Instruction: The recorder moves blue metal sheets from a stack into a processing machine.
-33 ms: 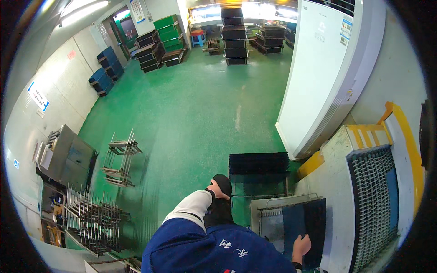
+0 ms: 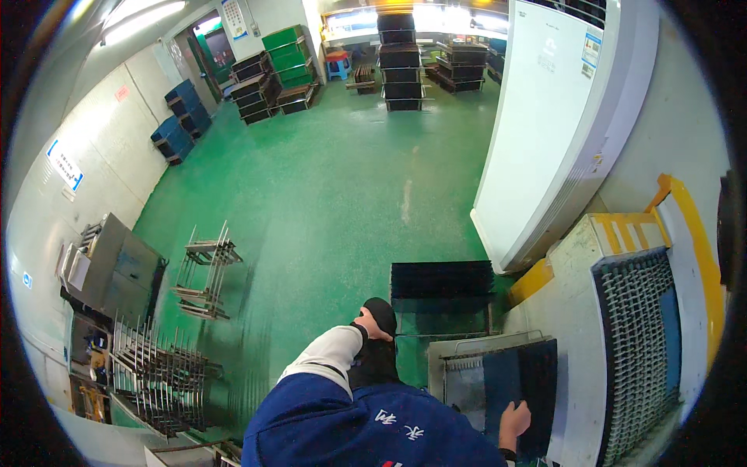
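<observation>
My left hand [image 2: 373,324] rests against a black rounded shape [image 2: 381,313], perhaps my own knee or shoe; its fingers are partly hidden there. At lower right, my right hand [image 2: 514,422] has its fingers bent over the upright dark panels [image 2: 537,381] standing in a metal rack [image 2: 437,373], and seems to pinch the edge of one. Blue-grey panels [image 2: 500,381] stand beside the black ones, with a slotted comb strip to their left. Just beyond this rack stands another wire-framed rack holding black panels [image 2: 442,280].
To the right are a machine [image 2: 537,436] with a woven metal mesh belt [image 2: 642,335] and a tall white cabinet [image 2: 545,117]. Metal frames [image 2: 206,272] and a spiked rack pile [image 2: 159,373] stand at left. Stacked crates [image 2: 401,58] line the far side of the green floor [image 2: 327,171].
</observation>
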{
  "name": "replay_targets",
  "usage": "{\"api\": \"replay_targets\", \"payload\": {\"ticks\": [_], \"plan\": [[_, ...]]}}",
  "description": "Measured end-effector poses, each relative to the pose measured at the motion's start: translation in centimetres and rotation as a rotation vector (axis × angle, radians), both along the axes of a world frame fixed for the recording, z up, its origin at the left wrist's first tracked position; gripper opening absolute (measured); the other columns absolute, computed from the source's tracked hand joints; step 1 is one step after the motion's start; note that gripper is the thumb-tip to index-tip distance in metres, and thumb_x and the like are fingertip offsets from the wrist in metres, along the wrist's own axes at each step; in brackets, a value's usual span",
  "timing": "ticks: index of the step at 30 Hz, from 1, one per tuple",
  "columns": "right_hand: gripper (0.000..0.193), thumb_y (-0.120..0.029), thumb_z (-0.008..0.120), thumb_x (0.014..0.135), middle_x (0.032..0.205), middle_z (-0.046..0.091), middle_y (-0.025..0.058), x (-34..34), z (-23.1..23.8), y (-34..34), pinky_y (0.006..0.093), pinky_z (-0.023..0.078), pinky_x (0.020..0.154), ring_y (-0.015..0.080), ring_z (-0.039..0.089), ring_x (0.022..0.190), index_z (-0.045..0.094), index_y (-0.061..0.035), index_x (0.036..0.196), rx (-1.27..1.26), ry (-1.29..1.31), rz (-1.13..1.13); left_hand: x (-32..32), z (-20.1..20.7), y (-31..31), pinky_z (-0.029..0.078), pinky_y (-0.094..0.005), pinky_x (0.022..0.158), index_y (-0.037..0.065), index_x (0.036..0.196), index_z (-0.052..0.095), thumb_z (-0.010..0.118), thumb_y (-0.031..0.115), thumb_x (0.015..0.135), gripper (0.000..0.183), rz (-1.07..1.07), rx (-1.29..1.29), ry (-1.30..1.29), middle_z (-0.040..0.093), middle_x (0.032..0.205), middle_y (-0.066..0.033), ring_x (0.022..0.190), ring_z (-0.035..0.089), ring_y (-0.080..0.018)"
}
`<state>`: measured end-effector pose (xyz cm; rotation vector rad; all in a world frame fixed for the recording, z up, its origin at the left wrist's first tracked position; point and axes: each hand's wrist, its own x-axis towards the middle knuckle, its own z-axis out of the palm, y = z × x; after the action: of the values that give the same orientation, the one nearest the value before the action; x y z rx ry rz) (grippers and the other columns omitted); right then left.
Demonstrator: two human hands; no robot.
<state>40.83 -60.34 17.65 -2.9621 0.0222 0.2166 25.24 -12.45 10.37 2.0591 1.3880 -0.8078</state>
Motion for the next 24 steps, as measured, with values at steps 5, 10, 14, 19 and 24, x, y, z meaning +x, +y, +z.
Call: {"api": "replay_targets", "payload": {"ticks": [5,10,14,19,24], "plan": [[0.034,-0.022,0.071,0.079,0.093,0.067,0.0256,-0.3,0.4,-0.8,0.0495,0.049,0.078,0.0435,0.064,0.09,0.065,0.003,0.101,0.067,0.025,0.062,-0.7,-1.6,0.4,0.047,-0.0383,0.101,-0.013,0.145,-0.008,0.085,0.07,0.044,0.16,0.01,-0.002,-0.059,0.05,0.133,-0.0323,0.12,0.056,-0.0378],[0.036,-0.02,0.072,0.077,0.098,0.066,0.0272,1.0,4.5,-2.9,0.0498,0.048,0.081,0.0445,0.062,0.095,0.065,0.0028,0.104,0.083,-0.045,0.111,-0.6,-0.4,0.5,0.047,-0.0379,0.101,-0.013,0.145,-0.01,0.084,0.071,0.045,0.161,-0.008,-0.032,-0.014,0.049,0.134,-0.0311,0.12,0.057,-0.037],[0.044,-0.025,0.072,0.079,0.105,0.064,0.0261,3.0,8.6,-5.8,0.0498,0.046,0.085,0.0437,0.059,0.1,0.063,0.0017,0.113,0.122,-0.022,0.113,-1.3,0.8,0.7,0.047,-0.0374,0.101,-0.014,0.145,-0.01,0.084,0.072,0.045,0.161,-0.012,0.003,0.025,0.049,0.135,-0.0303,0.12,0.056,-0.0363],[0.046,-0.027,0.071,0.08,0.105,0.062,0.0236,2.1,14.5,-12.5,0.0471,0.042,0.091,0.0415,0.056,0.103,0.061,0.0011,0.115,0.235,-0.152,-0.07,1.9,-0.8,0.1,0.045,-0.037,0.102,-0.016,0.144,-0.008,0.085,0.07,0.047,0.159,-0.091,-0.022,-0.077,0.047,0.138,-0.0297,0.124,0.054,-0.035],[0.048,-0.014,0.067,0.086,0.117,0.064,0.008,7.1,14.8,-10.9,0.0364,0.044,0.092,0.0227,0.058,0.107,0.055,0.001,0.13,1.192,-0.212,-0.368,-4.9,-9.4,9.3,0.044,-0.0372,0.1,-0.02,0.141,-0.008,0.089,0.063,0.049,0.157,-0.845,-0.269,0.123,0.052,0.13,-0.0266,0.124,0.052,-0.0323]]}}
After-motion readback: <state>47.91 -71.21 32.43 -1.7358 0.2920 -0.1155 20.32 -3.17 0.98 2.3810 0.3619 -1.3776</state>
